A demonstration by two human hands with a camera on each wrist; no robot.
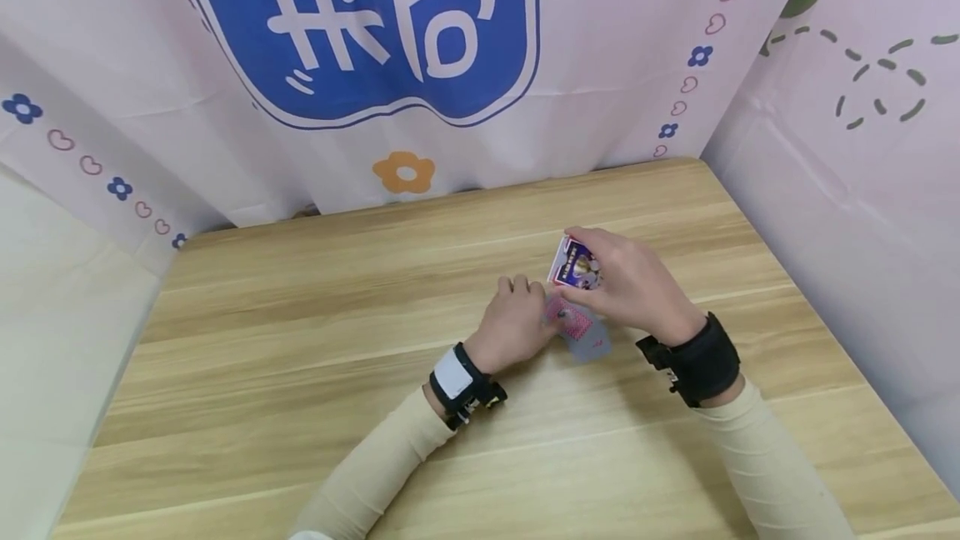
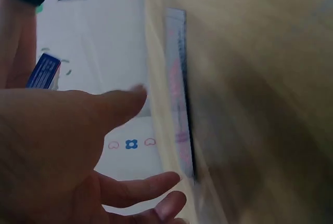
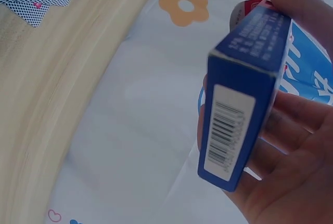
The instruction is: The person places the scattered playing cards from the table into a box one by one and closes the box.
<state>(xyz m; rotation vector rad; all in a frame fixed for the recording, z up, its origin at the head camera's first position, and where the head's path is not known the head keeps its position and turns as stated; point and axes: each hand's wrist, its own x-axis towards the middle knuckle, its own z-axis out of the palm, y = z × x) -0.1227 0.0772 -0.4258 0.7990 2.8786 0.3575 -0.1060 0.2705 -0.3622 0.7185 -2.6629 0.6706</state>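
Observation:
Playing cards with pink-and-grey patterned backs lie in an uneven, slightly spread pile on the table. My left hand is just left of them, its thumb close to the pile's edge. The left wrist view shows that thumb and the fingers spread apart, with the low stack of cards beyond them. My right hand grips a blue card box above and behind the pile. In the right wrist view the box turns its barcode end to the camera, with thumb and fingers on opposite sides.
The wood-grain table ends at the back against a white curtain with a blue emblem. A second pale curtain hangs along the right side. Black bands with small cameras circle both wrists.

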